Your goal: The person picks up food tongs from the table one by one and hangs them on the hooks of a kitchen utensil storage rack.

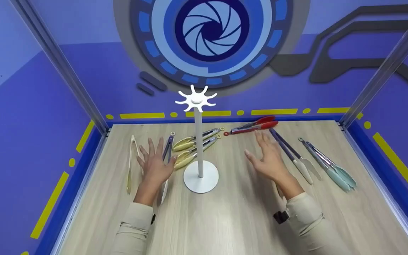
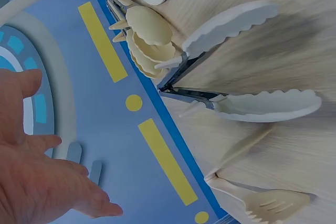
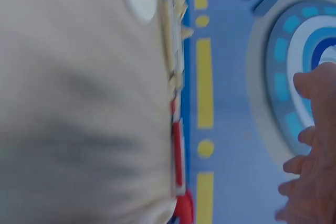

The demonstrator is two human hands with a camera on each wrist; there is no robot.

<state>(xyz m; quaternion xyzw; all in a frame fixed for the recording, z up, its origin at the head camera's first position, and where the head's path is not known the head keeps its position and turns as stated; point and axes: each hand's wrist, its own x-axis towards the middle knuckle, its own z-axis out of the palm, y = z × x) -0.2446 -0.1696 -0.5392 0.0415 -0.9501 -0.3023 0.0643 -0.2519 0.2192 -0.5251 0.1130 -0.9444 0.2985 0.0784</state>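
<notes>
My left hand (image 1: pixel 154 169), fingers spread and holding nothing, hovers left of a white stand (image 1: pixel 199 141) topped by curved hooks. Beneath it, partly hidden, lie tongs with dark handles and pale scalloped heads (image 2: pixel 268 107), spread apart. Beige tongs (image 1: pixel 130 173) lie to its left; one of their heads is slotted like a fork in the left wrist view. Two pairs of yellow tongs (image 1: pixel 184 143) rest behind the stand. My right hand (image 1: pixel 269 159) is also empty, fingers extended, right of the stand. Closest to it are navy-handled tongs with light grey heads (image 1: pixel 302 168).
Red tongs (image 1: pixel 267 124) lie along the back edge of the wooden table (image 1: pixel 211 226). Teal tongs (image 1: pixel 339 177) are at the far right. Blue printed panels (image 1: pixel 94 85) wall the back and both sides, with metal posts (image 1: pixel 62 60) at the corners.
</notes>
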